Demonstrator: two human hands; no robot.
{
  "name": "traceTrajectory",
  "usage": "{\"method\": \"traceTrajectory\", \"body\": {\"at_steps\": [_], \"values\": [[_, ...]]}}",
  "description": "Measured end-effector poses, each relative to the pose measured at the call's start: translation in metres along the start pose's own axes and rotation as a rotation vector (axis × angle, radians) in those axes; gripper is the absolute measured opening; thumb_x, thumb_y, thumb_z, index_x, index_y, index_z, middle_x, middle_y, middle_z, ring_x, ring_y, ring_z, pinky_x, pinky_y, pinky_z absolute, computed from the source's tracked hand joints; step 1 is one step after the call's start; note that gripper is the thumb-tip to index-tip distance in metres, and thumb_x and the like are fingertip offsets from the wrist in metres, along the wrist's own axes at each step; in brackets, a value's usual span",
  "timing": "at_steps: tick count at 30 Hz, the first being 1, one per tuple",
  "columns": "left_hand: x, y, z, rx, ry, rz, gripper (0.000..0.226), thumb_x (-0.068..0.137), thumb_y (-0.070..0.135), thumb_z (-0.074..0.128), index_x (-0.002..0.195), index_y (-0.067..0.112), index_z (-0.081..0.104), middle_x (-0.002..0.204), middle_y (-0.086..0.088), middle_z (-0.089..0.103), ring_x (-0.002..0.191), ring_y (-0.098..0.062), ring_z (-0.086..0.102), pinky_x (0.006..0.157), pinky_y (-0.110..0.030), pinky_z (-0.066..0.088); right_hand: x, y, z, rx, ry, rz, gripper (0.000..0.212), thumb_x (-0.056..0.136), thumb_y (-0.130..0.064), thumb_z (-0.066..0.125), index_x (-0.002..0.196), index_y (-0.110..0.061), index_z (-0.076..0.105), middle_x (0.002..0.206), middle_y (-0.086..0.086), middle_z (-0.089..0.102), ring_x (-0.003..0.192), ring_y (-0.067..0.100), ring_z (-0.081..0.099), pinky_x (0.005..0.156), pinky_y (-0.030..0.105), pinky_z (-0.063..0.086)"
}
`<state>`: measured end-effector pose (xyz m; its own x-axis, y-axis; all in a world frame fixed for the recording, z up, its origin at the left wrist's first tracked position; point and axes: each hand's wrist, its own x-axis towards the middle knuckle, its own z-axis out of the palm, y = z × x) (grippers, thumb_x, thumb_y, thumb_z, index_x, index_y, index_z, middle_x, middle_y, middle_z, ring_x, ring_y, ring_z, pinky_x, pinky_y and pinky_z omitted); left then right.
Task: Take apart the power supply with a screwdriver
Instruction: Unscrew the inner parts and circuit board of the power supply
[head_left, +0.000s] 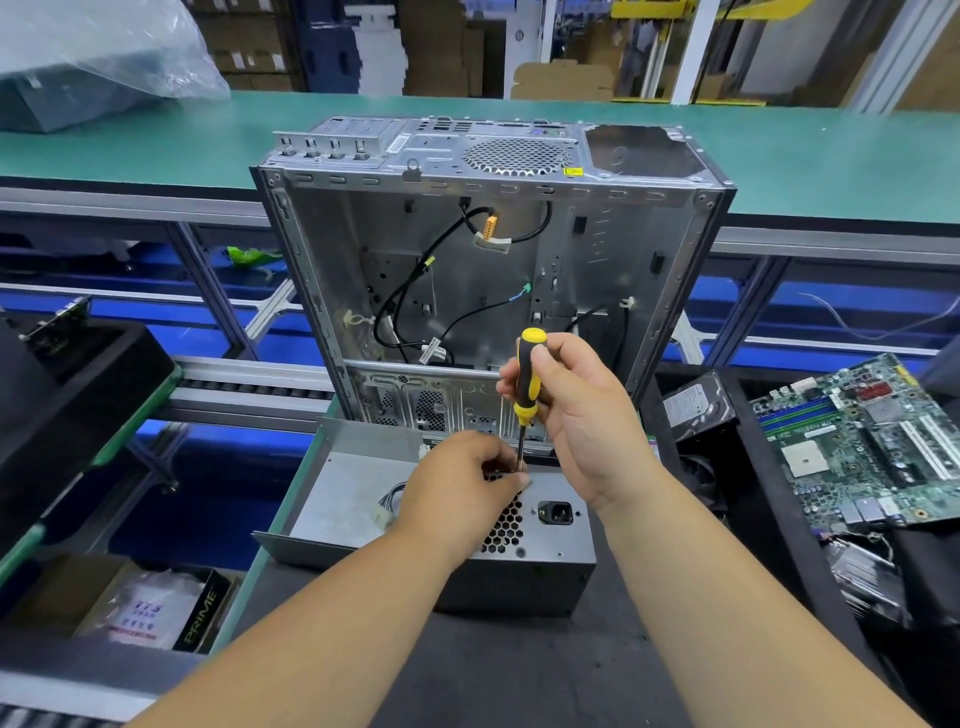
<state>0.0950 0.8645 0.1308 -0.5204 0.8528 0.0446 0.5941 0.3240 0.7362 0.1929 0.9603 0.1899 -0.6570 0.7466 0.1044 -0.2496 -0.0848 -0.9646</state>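
A grey metal power supply lies on the dark mat in front of me, its honeycomb fan grille and black mains socket facing up. My right hand grips a yellow and black screwdriver held upright, tip down on the supply's top near the grille's far edge. My left hand rests on the grille, its fingers curled round the screwdriver's shaft at the tip. A loose grey cover panel leans at the supply's left, with a bundle of wires and a white connector beside it.
An emptied silver computer case with loose black cables stands open right behind the supply. A green motherboard, a hard drive and a heatsink lie in a black tray at right. A black tray sits at left, boxes below it.
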Motion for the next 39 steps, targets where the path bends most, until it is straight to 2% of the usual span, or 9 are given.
{"method": "traceTrajectory", "body": {"at_steps": [3,6,11,14,19,24,29,32,39], "values": [[-0.0005,0.0011,-0.0002,0.002,0.001,0.000,0.018,0.082,0.039,0.075,0.072,0.042,0.060,0.089,0.016,0.058,0.088,0.000,0.056,0.074,-0.024,0.046,-0.0005,-0.0010,0.0006,0.007,0.003,0.020,0.032,0.093,-0.035,0.044,0.107,-0.018,0.067,0.091,0.001,0.072,0.090,0.020,0.067,0.086,0.040,0.049],[-0.0015,0.0009,-0.0001,-0.002,0.001,-0.008,0.014,0.082,0.040,0.075,0.075,0.041,0.062,0.090,0.017,0.058,0.088,0.000,0.056,0.072,-0.023,0.045,-0.0014,-0.0018,0.0031,0.094,-0.003,0.036,0.034,0.092,-0.037,0.046,0.107,-0.016,0.068,0.088,0.001,0.069,0.086,0.019,0.063,0.082,0.034,0.048],[-0.0023,0.0016,-0.0010,0.011,0.004,-0.013,0.011,0.082,0.042,0.074,0.080,0.037,0.065,0.091,0.017,0.058,0.088,0.000,0.055,0.073,-0.024,0.046,-0.0009,-0.0005,0.0049,0.098,0.012,0.002,0.019,0.097,-0.021,0.056,0.114,-0.014,0.055,0.088,0.002,0.068,0.079,0.017,0.062,0.078,0.030,0.051],[-0.0024,0.0019,-0.0013,0.010,0.002,-0.017,0.011,0.083,0.042,0.074,0.081,0.036,0.066,0.091,0.017,0.058,0.089,0.000,0.055,0.074,-0.024,0.047,-0.0007,-0.0009,0.0038,0.051,0.011,-0.018,0.015,0.094,-0.025,0.057,0.107,-0.017,0.055,0.089,0.001,0.068,0.078,0.018,0.063,0.071,0.024,0.051],[-0.0021,0.0028,-0.0013,0.008,0.000,-0.022,0.011,0.083,0.042,0.074,0.084,0.033,0.068,0.092,0.016,0.059,0.089,-0.001,0.055,0.075,-0.026,0.048,-0.0008,-0.0014,0.0031,0.083,-0.013,0.007,0.026,0.093,-0.032,0.049,0.108,-0.014,0.060,0.089,0.003,0.067,0.082,0.021,0.063,0.075,0.027,0.052],[-0.0023,0.0034,-0.0020,0.007,-0.002,-0.027,0.011,0.083,0.041,0.075,0.084,0.033,0.068,0.092,0.016,0.060,0.089,-0.001,0.055,0.075,-0.025,0.047,-0.0019,-0.0020,0.0038,0.134,0.001,0.024,0.028,0.106,-0.022,0.038,0.107,-0.009,0.064,0.084,0.003,0.063,0.080,0.017,0.059,0.083,0.034,0.049],[-0.0016,0.0026,-0.0019,-0.001,-0.008,-0.031,0.010,0.083,0.040,0.074,0.083,0.033,0.067,0.092,0.016,0.060,0.089,0.000,0.056,0.075,-0.026,0.048,-0.0027,-0.0044,0.0076,0.205,-0.003,0.034,0.025,0.092,-0.030,0.052,0.107,-0.011,0.056,0.084,0.003,0.059,0.073,0.015,0.054,0.073,0.026,0.049],[-0.0010,0.0022,-0.0019,-0.001,-0.009,-0.026,0.011,0.082,0.040,0.075,0.081,0.033,0.066,0.092,0.015,0.060,0.089,-0.001,0.056,0.076,-0.027,0.049,-0.0017,-0.0021,0.0081,0.164,0.006,0.006,0.015,0.094,-0.018,0.058,0.105,-0.011,0.050,0.082,0.001,0.060,0.073,0.016,0.056,0.075,0.028,0.049],[-0.0009,0.0013,-0.0014,-0.006,-0.007,-0.019,0.012,0.083,0.040,0.075,0.080,0.035,0.065,0.091,0.015,0.059,0.089,0.001,0.055,0.074,-0.024,0.047,-0.0014,-0.0025,0.0080,0.111,-0.010,0.018,0.027,0.095,-0.032,0.048,0.102,-0.010,0.062,0.086,0.001,0.063,0.080,0.017,0.060,0.078,0.028,0.050]]}}
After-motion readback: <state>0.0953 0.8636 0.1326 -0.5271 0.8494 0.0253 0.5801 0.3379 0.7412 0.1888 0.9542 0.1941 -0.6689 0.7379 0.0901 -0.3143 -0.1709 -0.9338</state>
